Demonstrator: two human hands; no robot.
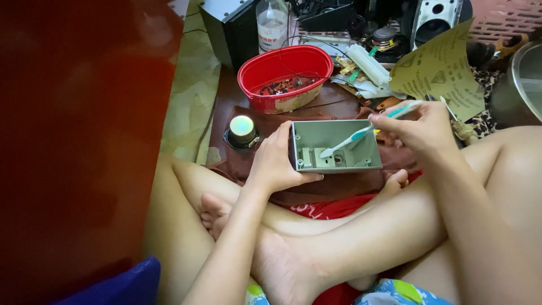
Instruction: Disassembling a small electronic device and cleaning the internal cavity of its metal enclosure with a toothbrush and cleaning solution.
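Observation:
My left hand (275, 159) grips the left side of an open grey plastic box (335, 145), held above my crossed legs. My right hand (416, 125) holds a white and teal toothbrush (367, 130) by its handle. The brush head rests inside the box, on its bottom near the moulded posts.
A red oval tub (285, 76) with small parts and wires sits behind the box. A small round speaker part (242, 131) lies to the left, a clear bottle (271, 24) and black boxes at the back, sandpaper sheet (443, 68) and a metal pot (522, 82) to the right. A blurred red surface (79, 130) fills the left.

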